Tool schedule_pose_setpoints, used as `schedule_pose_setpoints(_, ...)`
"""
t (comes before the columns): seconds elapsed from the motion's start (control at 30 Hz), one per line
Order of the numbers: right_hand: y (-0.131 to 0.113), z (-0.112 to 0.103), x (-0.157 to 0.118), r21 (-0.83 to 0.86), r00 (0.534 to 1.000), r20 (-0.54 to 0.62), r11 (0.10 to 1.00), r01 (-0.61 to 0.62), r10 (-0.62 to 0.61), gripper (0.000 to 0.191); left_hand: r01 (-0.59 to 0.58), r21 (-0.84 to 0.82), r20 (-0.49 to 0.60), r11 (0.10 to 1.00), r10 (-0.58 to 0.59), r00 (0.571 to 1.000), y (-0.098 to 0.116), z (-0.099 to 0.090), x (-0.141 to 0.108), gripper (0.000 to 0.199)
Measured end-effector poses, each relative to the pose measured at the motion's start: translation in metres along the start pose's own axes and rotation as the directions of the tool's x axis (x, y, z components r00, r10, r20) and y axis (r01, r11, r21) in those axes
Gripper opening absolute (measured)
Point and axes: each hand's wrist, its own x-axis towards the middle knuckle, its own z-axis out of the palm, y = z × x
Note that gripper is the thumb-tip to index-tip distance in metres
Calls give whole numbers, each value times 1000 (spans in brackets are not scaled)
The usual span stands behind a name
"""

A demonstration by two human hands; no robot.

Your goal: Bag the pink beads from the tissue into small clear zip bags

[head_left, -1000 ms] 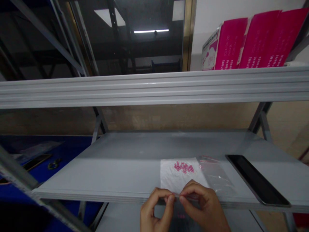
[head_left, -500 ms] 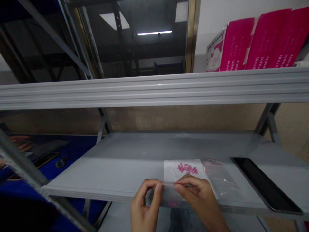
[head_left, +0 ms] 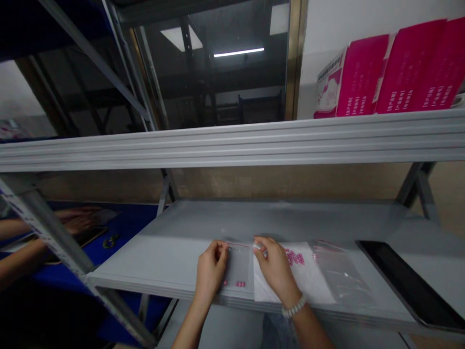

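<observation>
A small clear zip bag (head_left: 239, 266) lies on the grey shelf, with several pink beads (head_left: 240, 284) at its bottom. Its upper left corner is pinched by my left hand (head_left: 211, 269). At the bag's upper right corner, my right hand (head_left: 274, 271) is closed on the edge, a pale bracelet round the wrist. Partly under my right hand is a white paper sheet (head_left: 312, 286), which bears a cluster of pink beads (head_left: 296, 258). Right of the paper lies a larger clear bag (head_left: 341, 271) with red zip lines.
A black tablet (head_left: 410, 283) lies at the right of the shelf. Pink boxes (head_left: 366, 77) stand on the upper shelf (head_left: 232, 145). At the far left, another person's hands (head_left: 78, 220) are over a blue surface (head_left: 134, 213) beside a bracelet (head_left: 110, 241).
Both my hands have moved forward, and the small bag, held up before, now lies on the shelf. The view has shifted left. The other person's arms show more.
</observation>
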Motion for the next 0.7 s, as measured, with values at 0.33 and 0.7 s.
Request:
schedule_pose_setpoints(0.33, 47, -178, -56, -572, 942, -158, 805, 157, -296, 37, -330, 72, 136, 941, 319, 938, 61, 48, -15, 24)
schedule_pose_setpoints(0.7, 45, -192, -50, -654, 945, -95, 735, 178, -313, 41, -537, -271, 428, 798, 600, 675, 135, 116, -30, 23)
